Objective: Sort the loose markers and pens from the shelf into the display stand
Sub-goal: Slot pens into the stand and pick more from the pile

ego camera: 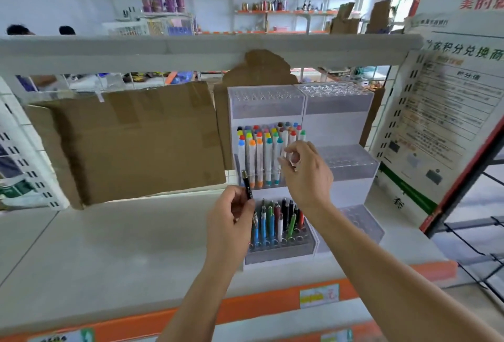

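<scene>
Left hand (231,216) grips a black pen (246,185), fingers curled round its lower part, pen near upright with its top tilted slightly left. The pen sits just in front of the left edge of the display stand (338,123), between the marker tier and the pen tier.

Right hand (306,172) is raised in front of the marker tier, thumb and forefinger curled toward each other; fingers (293,150) blurred, so cannot tell whether they pinch anything.

The stand is a stepped clear acrylic unit in two columns. Left column: the middle tier holds the markers (268,150), upright with coloured caps and packed tight; the bottom tier holds the pens (278,221), upright, mostly in the back rows. Rows of open holes (275,242) run along the front edge of the bottom tier. Top left tier (266,96) shows only holes. The three steps of the right column (350,161) also show only holes.

The stand stands on the right part of a white shelf (109,246); a wide bare shelf surface lies to its left, out to the orange front edge strip (259,309). A flat cardboard sheet (136,140) leans against the back, well left of the hands. Upper shelf edge (191,49) runs overhead, above the stand's top. A printed poster (441,123) closes in the right side, just beside the stand.
</scene>
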The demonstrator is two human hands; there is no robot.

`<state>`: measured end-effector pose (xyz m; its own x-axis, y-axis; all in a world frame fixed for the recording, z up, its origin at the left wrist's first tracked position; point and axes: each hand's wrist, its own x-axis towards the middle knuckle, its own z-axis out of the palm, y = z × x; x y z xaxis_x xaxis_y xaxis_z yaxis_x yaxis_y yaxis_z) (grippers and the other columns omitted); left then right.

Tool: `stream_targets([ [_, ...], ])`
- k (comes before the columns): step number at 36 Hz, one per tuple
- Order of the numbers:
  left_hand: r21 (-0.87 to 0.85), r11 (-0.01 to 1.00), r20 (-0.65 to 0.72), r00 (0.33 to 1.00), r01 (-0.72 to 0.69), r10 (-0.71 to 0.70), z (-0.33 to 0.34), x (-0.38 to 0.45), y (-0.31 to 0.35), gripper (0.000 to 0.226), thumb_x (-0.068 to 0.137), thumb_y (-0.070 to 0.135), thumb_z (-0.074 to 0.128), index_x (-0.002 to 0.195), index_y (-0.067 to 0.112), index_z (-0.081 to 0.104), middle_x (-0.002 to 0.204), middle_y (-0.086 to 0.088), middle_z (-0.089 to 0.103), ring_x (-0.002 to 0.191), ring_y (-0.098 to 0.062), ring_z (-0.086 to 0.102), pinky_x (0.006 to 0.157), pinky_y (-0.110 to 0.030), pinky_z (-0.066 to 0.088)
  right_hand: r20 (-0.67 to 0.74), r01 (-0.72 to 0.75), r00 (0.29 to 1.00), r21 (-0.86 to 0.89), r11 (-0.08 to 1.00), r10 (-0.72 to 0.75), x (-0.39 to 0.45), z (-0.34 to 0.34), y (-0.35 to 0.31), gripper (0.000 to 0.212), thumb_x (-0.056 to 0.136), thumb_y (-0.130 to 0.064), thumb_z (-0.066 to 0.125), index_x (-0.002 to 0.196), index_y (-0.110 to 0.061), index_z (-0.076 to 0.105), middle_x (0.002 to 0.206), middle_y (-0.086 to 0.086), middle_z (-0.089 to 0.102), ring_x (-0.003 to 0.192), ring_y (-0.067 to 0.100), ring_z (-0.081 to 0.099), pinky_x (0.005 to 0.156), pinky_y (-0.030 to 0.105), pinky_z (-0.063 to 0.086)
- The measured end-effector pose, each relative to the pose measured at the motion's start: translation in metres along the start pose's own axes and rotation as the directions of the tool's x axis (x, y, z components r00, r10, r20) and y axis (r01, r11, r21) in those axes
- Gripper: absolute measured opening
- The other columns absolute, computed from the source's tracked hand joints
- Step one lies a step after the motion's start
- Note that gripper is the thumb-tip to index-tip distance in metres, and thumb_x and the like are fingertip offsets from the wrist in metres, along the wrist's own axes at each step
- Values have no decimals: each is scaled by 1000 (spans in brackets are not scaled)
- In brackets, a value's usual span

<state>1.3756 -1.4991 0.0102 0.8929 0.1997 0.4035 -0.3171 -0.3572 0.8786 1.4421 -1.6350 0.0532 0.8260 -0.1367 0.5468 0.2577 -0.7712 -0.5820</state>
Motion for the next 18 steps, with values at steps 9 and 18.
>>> stream_targets([
  [9,-16,997,75,994,-75,76,16,-6,6,18,89,0,57,88,18,60,78,0,66,72,-14,62,64,-24,48,186,13,979,378,926,-89,-51,-10,-16,20,85,-15,69,71,-26,58,68,-12,56,63,1,52,57,11,40],
  [18,156,984,-38,995,-82,89,11,-9,-18,22,94,16,55,115,13,60,109,1,63,101,-13,58,90,-27,46,-187,-53,976,276,960,107,-51,-34,56,14,91,-8,61,78,-13,57,62,2,61,60,26,62,54,30,47],
])
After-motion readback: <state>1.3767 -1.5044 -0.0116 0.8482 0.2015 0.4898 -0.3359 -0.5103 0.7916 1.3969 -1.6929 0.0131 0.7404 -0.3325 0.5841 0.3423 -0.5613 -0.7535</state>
